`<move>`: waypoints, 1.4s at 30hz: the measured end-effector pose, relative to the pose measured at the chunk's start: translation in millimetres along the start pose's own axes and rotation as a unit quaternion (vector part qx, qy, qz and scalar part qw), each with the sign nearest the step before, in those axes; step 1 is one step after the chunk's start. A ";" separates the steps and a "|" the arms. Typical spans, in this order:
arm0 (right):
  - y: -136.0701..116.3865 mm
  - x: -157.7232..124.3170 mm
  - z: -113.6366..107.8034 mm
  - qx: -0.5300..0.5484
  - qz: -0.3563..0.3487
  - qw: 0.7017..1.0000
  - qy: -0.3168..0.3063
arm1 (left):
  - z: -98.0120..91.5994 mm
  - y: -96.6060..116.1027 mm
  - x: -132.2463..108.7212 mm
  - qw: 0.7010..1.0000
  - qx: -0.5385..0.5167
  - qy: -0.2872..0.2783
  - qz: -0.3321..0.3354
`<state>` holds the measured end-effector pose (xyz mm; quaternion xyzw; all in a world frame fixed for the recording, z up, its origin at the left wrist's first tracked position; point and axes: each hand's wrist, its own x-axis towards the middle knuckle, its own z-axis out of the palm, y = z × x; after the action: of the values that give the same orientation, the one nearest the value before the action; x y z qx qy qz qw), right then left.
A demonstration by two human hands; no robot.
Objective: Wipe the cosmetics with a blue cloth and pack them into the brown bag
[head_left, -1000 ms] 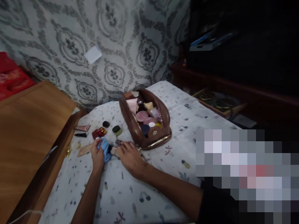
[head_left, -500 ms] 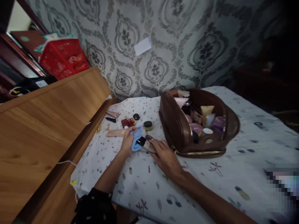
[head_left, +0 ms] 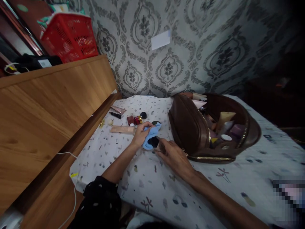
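Observation:
My left hand (head_left: 140, 136) pinches a light blue cloth (head_left: 155, 129) over the bed-like printed sheet. In my right hand (head_left: 175, 158) is a foundation bottle with a black cap (head_left: 154, 141), its cap end pressed against the cloth. My fingers hide much of the bottle. Just beyond the cloth, a dark-lidded jar (head_left: 156, 122) is partly covered. To the left lie a beige tube (head_left: 122, 129), a red jar with a gold rim (head_left: 137, 120), a dark red bottle (head_left: 130, 119), a round black case (head_left: 143, 115), a black tube (head_left: 115, 114) and a pink tube (head_left: 118, 109).
A brown zipped bag (head_left: 187, 124) stands open on the right, filled with several tubes and bottles. The patterned sheet (head_left: 140, 190) covers the surface. A wooden panel (head_left: 59, 101) borders the left, with a red basket (head_left: 71, 38) above it. A white cable (head_left: 75, 178) hangs there.
The view has shifted, so the scene sits differently in the picture. The bottle's cap has gone from beside the cloth's edge to deeper within its folds. Both hands keep their holds.

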<state>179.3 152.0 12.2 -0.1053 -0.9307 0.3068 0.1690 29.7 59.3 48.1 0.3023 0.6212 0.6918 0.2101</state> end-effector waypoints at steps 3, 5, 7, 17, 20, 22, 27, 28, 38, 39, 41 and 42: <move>-1.8 0.6 4.2 0.029 -0.025 0.999 0.014 | -3.7 -9.8 -3.1 1.000 -0.021 0.007 -0.013; 0.7 -1.0 11.0 0.076 -0.034 0.995 0.052 | -2.8 -17.7 -6.7 0.999 -0.030 0.018 -0.015; 4.3 -3.3 17.5 0.133 -0.021 0.987 0.087 | 1.4 -25.4 -11.7 0.999 -0.030 0.026 -0.013; 13.0 -1.7 29.5 0.376 0.052 0.917 0.123 | 13.6 -39.5 -25.6 0.998 0.023 -0.051 -0.008; 12.4 -3.6 30.3 0.372 0.043 0.916 0.139 | 9.5 -36.5 -27.0 0.992 0.071 -0.098 0.020; 10.9 -6.2 28.9 0.355 0.034 0.923 0.143 | 7.2 -36.0 -28.6 0.985 0.114 -0.123 0.045; 6.3 -9.3 19.6 0.301 0.021 0.938 0.172 | 2.8 -42.1 -28.0 0.976 0.164 -0.131 0.061; 5.4 -9.1 17.2 0.289 0.022 0.940 0.180 | 2.4 -43.4 -26.9 0.975 0.170 -0.130 0.060; -1.0 -11.9 6.5 0.307 -0.029 0.937 0.167 | 4.1 -47.8 -22.8 0.974 0.177 -0.111 0.084; -1.1 -12.1 5.9 0.301 -0.033 0.939 0.162 | 3.3 -49.2 -22.6 0.974 0.181 -0.103 0.088; -1.1 -12.1 4.7 0.302 -0.036 0.940 0.153 | 1.5 -51.8 -21.7 0.971 0.195 -0.102 0.098; -1.1 -11.9 4.3 0.308 -0.035 0.939 0.148 | 0.6 -52.6 -21.3 0.968 0.204 -0.107 0.103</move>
<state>188.6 145.2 6.7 -0.0598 -0.7583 0.5531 0.3397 41.2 52.9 -7.1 0.4733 0.6886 0.5320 0.1368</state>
